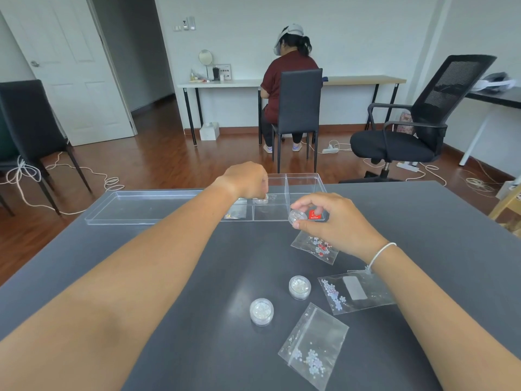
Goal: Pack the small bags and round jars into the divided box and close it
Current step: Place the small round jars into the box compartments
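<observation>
The left hand [248, 179] reaches over the near wall of the divided box [306, 179] and its fingers close on a small round jar [262, 199] down inside one compartment at the middle of the box. The jar stands upright there, under the fingertips. In the compartment to the left of it lies a small bag [235, 212], flat on the bottom. The compartments on the far right side of the box hold nothing that I can see.

The right hand [329, 218] is above the desk [169, 292], just before the near right corner of the box. Its fingers are clamped on a second jar [298, 215], which is tilted, so that its flat round face looks to the left and toward the camera. Directly under this hand lies a bag with red and pale flowers [315, 246]; its long axis runs from upper left to lower right.

The clear lid [135, 207] lies flat on the desk at the left of the box, long side parallel to the far desk edge.

Nearer to the camera, two more jars stand upright on the desk, one at the left [261, 311] and one at the right [300, 287], well apart from both hands. A bag with a white label [356, 292] lies just beside the right forearm, and another bag with pale flowers [314, 345] lies closest to the camera, its long axis diagonal.
</observation>
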Available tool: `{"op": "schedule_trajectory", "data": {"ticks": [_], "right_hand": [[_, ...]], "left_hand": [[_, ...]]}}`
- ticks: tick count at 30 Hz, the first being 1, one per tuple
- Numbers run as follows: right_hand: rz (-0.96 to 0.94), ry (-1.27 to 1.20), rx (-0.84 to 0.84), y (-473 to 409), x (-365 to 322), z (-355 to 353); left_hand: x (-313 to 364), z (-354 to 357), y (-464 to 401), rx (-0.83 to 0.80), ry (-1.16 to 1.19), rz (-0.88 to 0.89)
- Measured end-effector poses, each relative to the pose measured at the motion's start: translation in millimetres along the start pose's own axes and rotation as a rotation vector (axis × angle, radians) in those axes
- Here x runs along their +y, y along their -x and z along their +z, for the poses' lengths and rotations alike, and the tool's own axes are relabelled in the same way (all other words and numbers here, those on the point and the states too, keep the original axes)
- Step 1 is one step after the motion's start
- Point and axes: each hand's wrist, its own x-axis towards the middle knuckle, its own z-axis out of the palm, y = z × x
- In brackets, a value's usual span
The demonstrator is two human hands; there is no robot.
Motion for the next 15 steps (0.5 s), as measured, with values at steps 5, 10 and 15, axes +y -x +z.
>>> {"op": "schedule_trajectory", "data": {"ticks": [5,10,15], "right_hand": [[0.005,-0.011,-0.011,-1,1,0],[0.009,-0.013,-0.011,0,1,1],[0.027,-0.051,0.047,-1,-2,2]], "left_hand": [[-7,-2,6,0.056,0.115,0.039],[-25,-1,28,0.226,0.258,0.075],[-55,11,62,0.404,0.388,0.069]]}}
